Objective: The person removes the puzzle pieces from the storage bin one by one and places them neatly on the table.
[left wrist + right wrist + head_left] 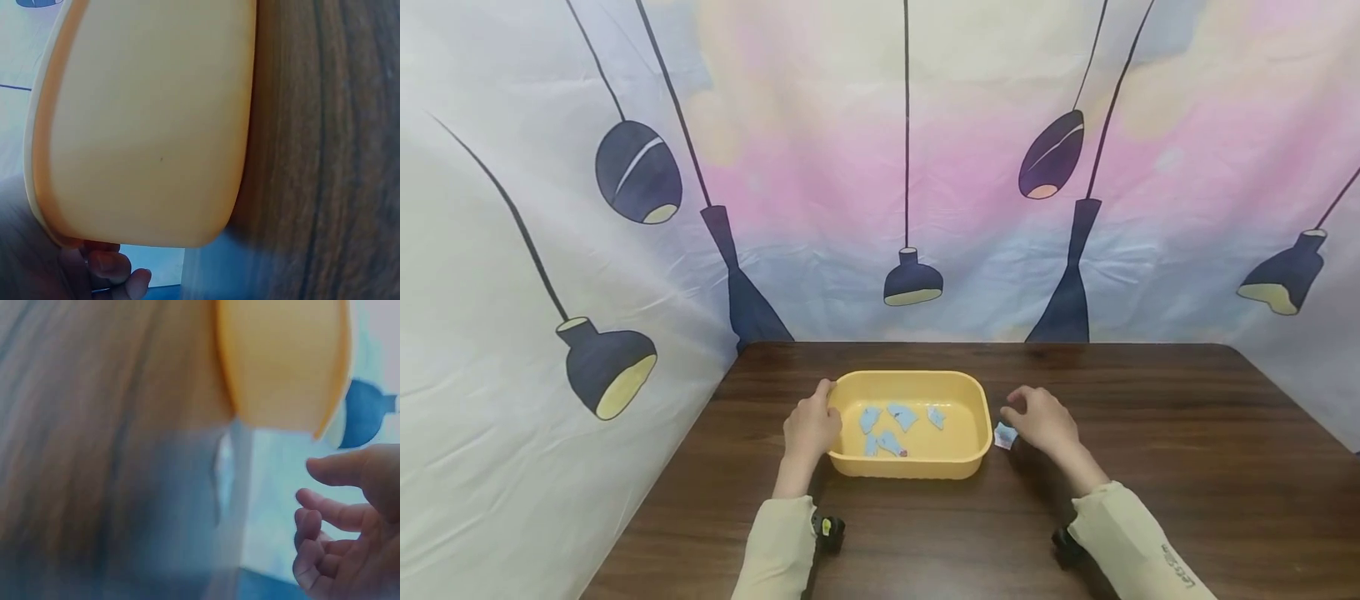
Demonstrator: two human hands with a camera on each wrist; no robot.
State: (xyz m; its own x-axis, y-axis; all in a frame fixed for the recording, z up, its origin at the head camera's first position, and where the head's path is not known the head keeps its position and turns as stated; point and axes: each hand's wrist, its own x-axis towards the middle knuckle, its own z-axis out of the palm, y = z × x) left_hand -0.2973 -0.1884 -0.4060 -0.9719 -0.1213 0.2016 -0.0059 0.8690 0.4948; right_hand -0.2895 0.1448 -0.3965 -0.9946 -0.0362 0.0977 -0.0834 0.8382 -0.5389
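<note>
A shallow yellow plastic basin [910, 468] stands on the table. Several light-blue scraps, like torn paper, lie inside it, among them one scrap [902, 416] near its middle. My left hand [811, 423] grips the basin's left end at the rim; in the left wrist view its curled fingers [112, 265] show beyond the basin wall. Outside the basin's right end lies another blue-and-white scrap [1004, 436] on the tabletop. Just above and to the right of it is my right hand [1042, 421], its fingers loosely bent and apart, with nothing between them in the right wrist view.
The dark brown wooden table [1165, 467] reaches back to a cloth backdrop [850, 167] printed with hanging lamps. Each wrist wears a dark strapped device, such as the one on the left [830, 533].
</note>
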